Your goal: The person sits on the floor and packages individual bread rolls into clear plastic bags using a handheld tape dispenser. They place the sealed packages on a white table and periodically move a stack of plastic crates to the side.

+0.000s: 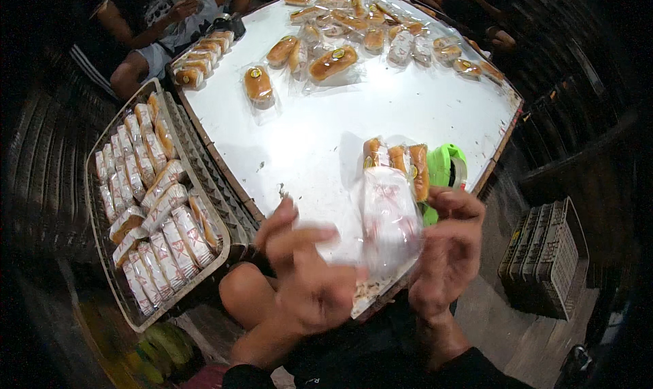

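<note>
A clear plastic bag or stack of bags with faint red print (389, 209) lies at the table's near edge, between my hands. Directly behind it sit several wrapped bread rolls (420, 175). My left hand (309, 273), smeared by motion, is raised left of the plastic with its fingers apart. On the other side, my right hand (445, 253) has bent, parted fingers beside the plastic, with nothing visible in them. Its upper fingers overlap the front of a bright green tape dispenser (443, 163); whether they touch it I cannot tell.
The white table (299, 144) carries many bagged rolls (333, 62) toward its far side and a row of rolls (204, 54) at far left. A crate (221, 253) of packed rolls stands at left. More crates (544, 256) are on the floor at right. Other people sit beyond the table.
</note>
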Demonstrator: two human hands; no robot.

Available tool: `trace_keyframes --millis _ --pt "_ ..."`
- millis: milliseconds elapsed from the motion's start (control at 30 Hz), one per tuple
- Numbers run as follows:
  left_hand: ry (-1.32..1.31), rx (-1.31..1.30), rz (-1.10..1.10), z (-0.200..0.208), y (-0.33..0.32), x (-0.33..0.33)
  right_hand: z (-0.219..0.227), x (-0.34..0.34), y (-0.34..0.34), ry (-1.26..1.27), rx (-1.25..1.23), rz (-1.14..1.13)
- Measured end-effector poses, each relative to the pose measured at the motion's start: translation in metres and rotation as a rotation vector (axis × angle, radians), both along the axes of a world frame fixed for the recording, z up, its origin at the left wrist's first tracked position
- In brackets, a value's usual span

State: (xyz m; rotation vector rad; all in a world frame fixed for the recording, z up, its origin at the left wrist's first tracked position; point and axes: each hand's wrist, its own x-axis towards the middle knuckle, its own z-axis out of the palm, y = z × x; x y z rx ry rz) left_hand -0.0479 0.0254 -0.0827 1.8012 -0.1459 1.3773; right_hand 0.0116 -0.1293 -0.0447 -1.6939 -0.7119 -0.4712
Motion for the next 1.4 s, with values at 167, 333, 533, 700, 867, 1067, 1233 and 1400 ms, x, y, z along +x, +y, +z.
trace_keyframes --millis 167,333,533,700,867,1067,1233,1400 --pt "0.182 -0.475 0.086 0.0 -0.003 0.026 -0.022 0.013 0.024 0.184 0.086 0.082" --pt "0.192 -0.777 -0.185 -0.011 -0.003 0.035 -0.038 0.011 0.049 0.329 0.507 0.454" --pt "0.012 -0.623 -0.08 -0.02 -0.019 0.031 -0.025 -0.001 0.052 0.454 0.502 0.306" --pt "0.55 -0.693 -0.356 -0.025 -0.033 0.021 -0.015 0.023 0.053 0.355 0.203 0.224" --pt "0.415 -0.885 -0.241 -0.042 -0.032 0.042 -0.038 0.017 0.057 0.141 -0.005 0.015" --pt "0.319 -0.721 -0.211 -0.056 -0.028 0.044 -0.053 0.01 0.031 0.188 -0.24 0.131" --pt "0.541 -0.683 -0.335 -0.052 -0.023 0.044 -0.041 0.023 0.019 0.132 -0.289 0.03" --pt "0.461 -0.682 -0.348 -0.043 -0.027 0.044 -0.041 0.022 0.009 -0.168 -0.396 -0.038"
